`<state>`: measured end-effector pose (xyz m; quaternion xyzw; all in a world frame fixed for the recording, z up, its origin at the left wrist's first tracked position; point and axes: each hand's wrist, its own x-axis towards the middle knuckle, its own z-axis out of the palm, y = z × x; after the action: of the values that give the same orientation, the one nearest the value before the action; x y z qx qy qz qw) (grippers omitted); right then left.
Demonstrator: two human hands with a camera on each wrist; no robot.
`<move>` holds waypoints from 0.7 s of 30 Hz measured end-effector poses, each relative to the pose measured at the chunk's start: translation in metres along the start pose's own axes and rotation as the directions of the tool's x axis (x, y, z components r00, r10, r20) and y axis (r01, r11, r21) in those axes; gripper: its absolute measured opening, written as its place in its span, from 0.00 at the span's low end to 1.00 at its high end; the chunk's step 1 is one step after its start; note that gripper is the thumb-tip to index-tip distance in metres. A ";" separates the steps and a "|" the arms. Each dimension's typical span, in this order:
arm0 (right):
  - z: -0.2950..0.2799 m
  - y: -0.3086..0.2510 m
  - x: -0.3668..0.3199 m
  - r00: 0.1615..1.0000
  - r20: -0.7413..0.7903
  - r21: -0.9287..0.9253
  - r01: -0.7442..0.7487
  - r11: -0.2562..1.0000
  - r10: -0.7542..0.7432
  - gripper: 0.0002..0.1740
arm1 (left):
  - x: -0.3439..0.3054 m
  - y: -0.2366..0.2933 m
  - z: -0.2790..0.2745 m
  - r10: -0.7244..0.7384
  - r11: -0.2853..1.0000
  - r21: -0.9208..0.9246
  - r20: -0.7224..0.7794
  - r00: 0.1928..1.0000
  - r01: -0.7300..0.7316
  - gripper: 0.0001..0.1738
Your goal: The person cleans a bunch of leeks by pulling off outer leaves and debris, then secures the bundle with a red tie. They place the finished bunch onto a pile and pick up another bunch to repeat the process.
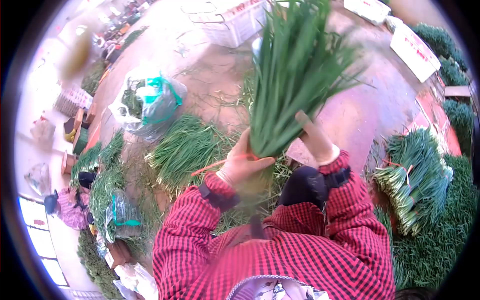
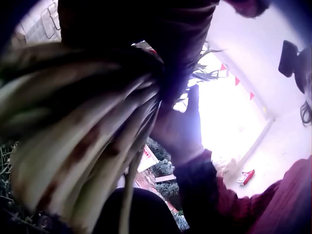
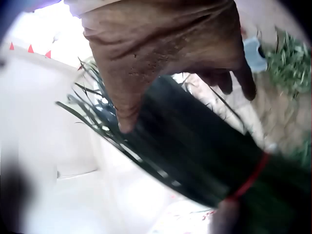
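Note:
A large bunch of green chives (image 1: 287,95) stands upright in front of the person, leaves fanning out at the top. Low on the bunch, my left hand (image 1: 242,161) grips it, thumb across the front. A red tie (image 3: 254,176) circles the bunch near that hand, and its loose end sticks out left in the head view. Pale stem ends (image 2: 92,161) fill the left of the left wrist view. My right hand (image 1: 317,139) is at the right side of the leaves. In the right wrist view its thumb rests along the leaves, with the other fingers extended over the far side.
Loose chives (image 1: 185,145) lie on the floor at left, near a clear plastic bag (image 1: 150,107) of greens. Tied bunches (image 1: 415,175) are piled at right. White boxes (image 1: 415,52) and a white crate (image 1: 232,25) stand farther off. Another person (image 1: 72,207) sits at far left.

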<state>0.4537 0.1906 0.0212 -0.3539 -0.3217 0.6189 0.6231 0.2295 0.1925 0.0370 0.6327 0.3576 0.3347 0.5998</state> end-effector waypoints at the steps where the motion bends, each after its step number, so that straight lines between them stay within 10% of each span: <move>1: 0.037 0.001 0.002 0.996 0.059 0.136 0.055 0.989 -0.063 0.23 | -0.011 0.010 -0.002 -0.020 1.000 0.005 -0.025 0.999 0.020 0.49; 4: 0.110 0.029 0.000 0.957 0.054 -0.343 0.286 0.895 -0.285 0.18 | -0.023 0.011 -0.017 0.120 0.944 -0.250 -0.352 0.928 -0.217 0.39; 5: 0.136 0.025 -0.013 0.994 -0.039 -0.242 0.092 0.966 -0.105 0.16 | -0.033 0.011 -0.029 0.080 0.914 -0.329 -0.433 0.898 -0.240 0.34; 12: 0.148 0.064 -0.042 0.993 0.047 0.014 0.107 0.994 -0.108 0.17 | -0.119 0.007 -0.080 -0.038 0.619 -0.687 -0.510 0.860 -0.380 0.26; 16: 0.131 0.098 -0.047 0.986 0.150 -0.073 0.085 0.994 -0.073 0.25 | -0.159 0.029 -0.072 -0.126 0.507 -0.756 -0.539 0.833 -0.414 0.25; 21: 0.101 0.150 -0.082 0.875 0.401 -0.506 -0.037 0.862 0.272 0.59 | -0.173 0.033 -0.073 -0.161 0.652 -0.614 -0.686 0.710 -0.445 0.26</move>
<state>0.2856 0.1106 -0.0468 -0.3670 -0.5732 0.6338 0.3676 0.0786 0.0816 0.0753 0.1864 0.3289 0.7098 0.5944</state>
